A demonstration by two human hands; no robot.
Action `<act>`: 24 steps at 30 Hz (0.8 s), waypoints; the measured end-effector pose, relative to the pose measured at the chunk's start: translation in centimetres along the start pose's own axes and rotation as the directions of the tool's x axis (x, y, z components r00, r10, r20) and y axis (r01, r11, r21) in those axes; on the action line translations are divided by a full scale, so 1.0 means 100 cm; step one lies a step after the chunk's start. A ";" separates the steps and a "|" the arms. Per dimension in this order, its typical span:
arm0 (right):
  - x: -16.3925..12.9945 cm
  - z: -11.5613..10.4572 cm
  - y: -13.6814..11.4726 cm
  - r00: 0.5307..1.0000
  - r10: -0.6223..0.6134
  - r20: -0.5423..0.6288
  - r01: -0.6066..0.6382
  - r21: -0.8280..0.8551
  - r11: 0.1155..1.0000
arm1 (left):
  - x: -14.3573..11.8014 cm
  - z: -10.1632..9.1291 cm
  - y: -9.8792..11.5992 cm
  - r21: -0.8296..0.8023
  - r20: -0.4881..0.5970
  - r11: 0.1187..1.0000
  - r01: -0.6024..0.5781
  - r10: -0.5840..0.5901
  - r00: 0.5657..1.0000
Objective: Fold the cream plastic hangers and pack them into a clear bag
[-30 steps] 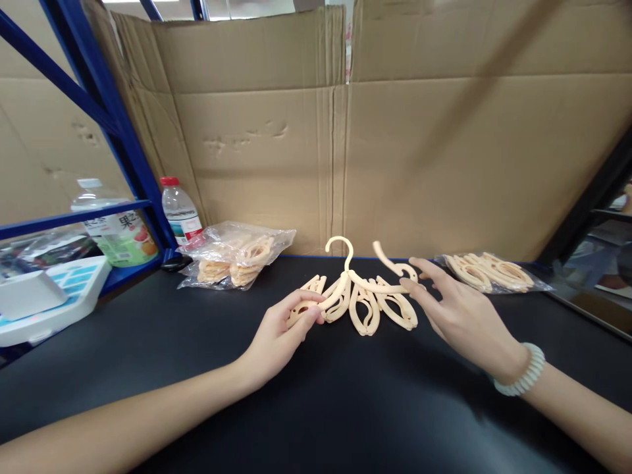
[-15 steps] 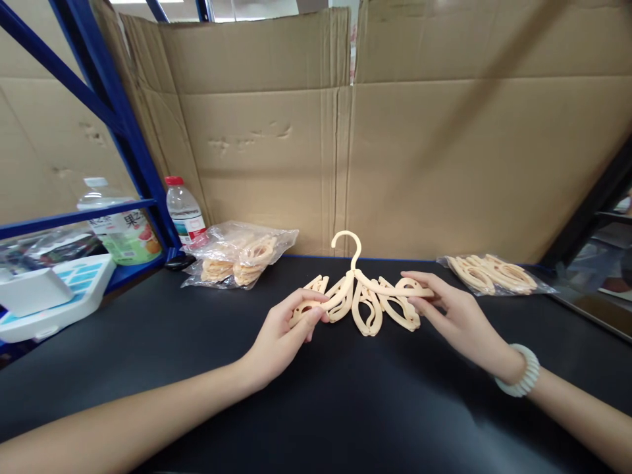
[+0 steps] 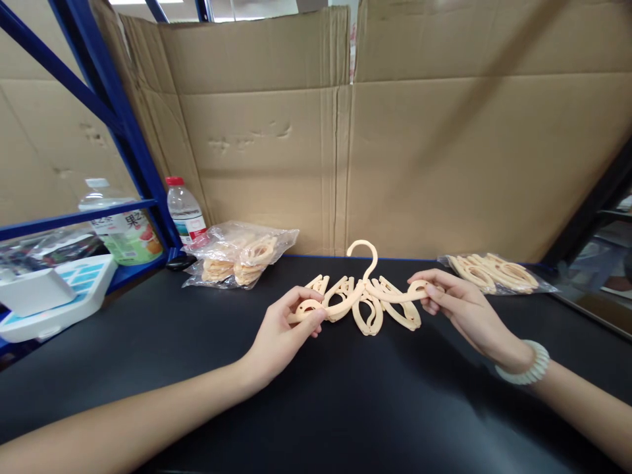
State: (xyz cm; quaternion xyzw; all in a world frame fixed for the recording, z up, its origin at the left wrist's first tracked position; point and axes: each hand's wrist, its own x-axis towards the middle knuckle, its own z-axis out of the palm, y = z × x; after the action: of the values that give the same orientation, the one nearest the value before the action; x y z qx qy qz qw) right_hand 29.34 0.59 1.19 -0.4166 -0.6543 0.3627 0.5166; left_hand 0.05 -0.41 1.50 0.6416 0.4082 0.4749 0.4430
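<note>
A cream folding hanger (image 3: 349, 301) is spread between my two hands, its hook pointing up and curling to the left. Its left arm end is pinched in the fingers of my left hand (image 3: 286, 326). My right hand (image 3: 457, 309), with a pale beaded bracelet at the wrist, grips the other arm end. Just behind and below the hanger, several folded cream hangers (image 3: 368, 322) lie side by side on the black tabletop (image 3: 345, 408). The held hanger partly covers them.
Clear bags of cream hangers lie back left (image 3: 241, 260) and back right (image 3: 494, 273). A red-capped bottle (image 3: 185, 214) stands beside the blue rack frame (image 3: 113, 131). On the left shelf are a larger bottle (image 3: 121, 230) and a white-and-blue plastic object (image 3: 64, 296). Cardboard (image 3: 271, 145) closes the back.
The hanger's hook has shifted to the right and tilted. Its arms are spread wider, and my right hand has moved slightly right, with its fingers closed around the arm end.
</note>
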 end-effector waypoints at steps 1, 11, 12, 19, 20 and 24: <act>0.000 0.000 0.000 1.000 -0.003 -0.004 0.003 0.001 1.000 | 0.000 0.000 0.000 -0.021 -0.027 1.000 0.006 -0.007 1.000; 0.000 -0.001 -0.005 0.999 0.022 -0.025 -0.024 -0.083 0.996 | 0.002 0.006 0.000 -0.224 -0.168 0.973 0.046 -0.085 0.982; 0.000 -0.001 -0.005 1.000 0.020 -0.011 -0.021 -0.088 0.996 | 0.002 0.007 0.000 -0.239 -0.165 0.969 0.055 -0.096 0.982; -0.003 0.010 -0.012 0.998 0.065 0.014 -0.065 0.011 0.998 | 0.002 0.010 -0.001 -0.300 -0.126 0.950 0.086 -0.129 0.984; -0.003 0.011 -0.012 0.997 0.081 -0.001 -0.081 0.071 0.994 | 0.002 0.011 -0.001 -0.297 -0.117 0.951 0.086 -0.125 0.985; -0.004 0.016 -0.012 0.987 0.154 -0.037 -0.136 0.305 0.943 | 0.000 0.014 -0.001 -0.263 -0.069 0.962 0.074 -0.095 0.993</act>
State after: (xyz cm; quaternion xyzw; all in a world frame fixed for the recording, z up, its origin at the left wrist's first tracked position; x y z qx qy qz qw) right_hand 27.59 -0.36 1.81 -0.3906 -0.5430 0.4826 0.5655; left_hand 1.44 -0.65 1.21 0.5401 0.3869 0.5307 0.5262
